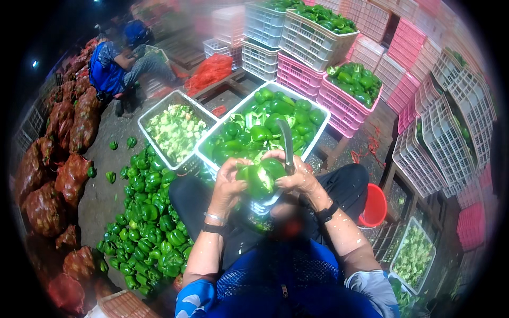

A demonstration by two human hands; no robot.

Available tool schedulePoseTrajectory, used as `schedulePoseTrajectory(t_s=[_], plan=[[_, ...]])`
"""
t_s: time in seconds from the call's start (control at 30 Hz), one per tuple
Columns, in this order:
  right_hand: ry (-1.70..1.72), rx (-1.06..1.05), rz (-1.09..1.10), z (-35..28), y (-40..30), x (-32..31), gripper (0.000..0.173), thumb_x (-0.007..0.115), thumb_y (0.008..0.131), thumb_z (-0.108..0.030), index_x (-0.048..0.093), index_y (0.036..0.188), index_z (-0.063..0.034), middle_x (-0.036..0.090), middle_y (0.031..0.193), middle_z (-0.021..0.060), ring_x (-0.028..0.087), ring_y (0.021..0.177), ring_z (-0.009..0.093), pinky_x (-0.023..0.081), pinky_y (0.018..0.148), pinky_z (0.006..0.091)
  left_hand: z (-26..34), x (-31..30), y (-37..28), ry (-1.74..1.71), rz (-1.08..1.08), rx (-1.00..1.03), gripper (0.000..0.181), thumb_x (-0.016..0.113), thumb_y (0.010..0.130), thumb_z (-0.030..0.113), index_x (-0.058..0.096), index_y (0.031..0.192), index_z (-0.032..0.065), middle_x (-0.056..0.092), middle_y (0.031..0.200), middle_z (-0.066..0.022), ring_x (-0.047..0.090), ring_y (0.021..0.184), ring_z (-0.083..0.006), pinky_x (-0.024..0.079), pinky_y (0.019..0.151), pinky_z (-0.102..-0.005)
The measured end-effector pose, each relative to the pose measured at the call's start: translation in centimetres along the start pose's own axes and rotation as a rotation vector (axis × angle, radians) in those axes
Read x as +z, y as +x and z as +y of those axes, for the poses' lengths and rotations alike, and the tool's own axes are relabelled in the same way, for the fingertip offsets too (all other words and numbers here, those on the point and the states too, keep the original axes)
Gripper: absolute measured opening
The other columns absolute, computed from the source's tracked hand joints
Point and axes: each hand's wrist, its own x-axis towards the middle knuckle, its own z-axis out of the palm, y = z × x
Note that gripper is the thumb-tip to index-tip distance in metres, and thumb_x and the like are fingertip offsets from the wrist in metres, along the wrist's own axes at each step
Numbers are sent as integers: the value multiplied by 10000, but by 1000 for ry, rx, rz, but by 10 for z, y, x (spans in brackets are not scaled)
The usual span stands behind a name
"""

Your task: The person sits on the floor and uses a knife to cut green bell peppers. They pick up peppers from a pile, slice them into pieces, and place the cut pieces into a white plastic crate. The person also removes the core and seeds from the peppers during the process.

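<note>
Over my lap, a split green bell pepper [260,179] is held between both hands, its pale inside showing through the opening. My left hand [230,181] grips its left side with thumb and fingers. A knife with a curved blade [287,139] stands up out of my right hand [301,177], its handle mostly hidden by the fingers. That hand's thumb and fingers also press the pepper's right side. Just beyond the hands is a white crate [318,137] full of green peppers, several of them cut open. To its left, a second crate [145,133] holds pale pepper cores.
Loose green peppers [151,234] are heaped at my left, with filled red mesh sacks [65,190] behind them. Pink crates [346,105] and white crates of peppers are stacked ahead. A red bucket [373,206] stands at my right. Another person [107,67] sits far left.
</note>
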Motion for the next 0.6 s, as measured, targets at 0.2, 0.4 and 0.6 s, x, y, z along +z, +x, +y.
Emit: schedulePoseTrajectory(t_s=[0.2, 0.4, 0.6], plan=[[285, 66, -24, 4, -11, 3, 664, 734, 717, -153, 538, 1338, -25, 656, 1141, 85, 643, 956, 136, 520, 837, 267, -4, -7, -2, 8, -12, -9, 441, 736, 696, 8, 604, 1115, 51, 648, 1220, -143, 618, 1185, -260, 485, 1088, -403], [447, 110, -21, 24, -21, -8, 655, 706, 785, -95, 477, 1396, -25, 626, 882, 21, 494, 549, 45, 360, 457, 188, -8, -14, 0, -56, -44, -44, 430, 752, 773, 42, 602, 1175, 32, 650, 1219, -134, 653, 1128, -257, 546, 1023, -403], [206, 27, 397, 19, -21, 37, 566, 749, 825, -30, 476, 1319, -76, 592, 912, 8, 503, 570, 39, 354, 445, 191, -12, -2, 7, 305, 166, 10, 545, 656, 926, 91, 500, 1444, 24, 625, 1240, -89, 613, 1078, -122, 500, 909, -245]])
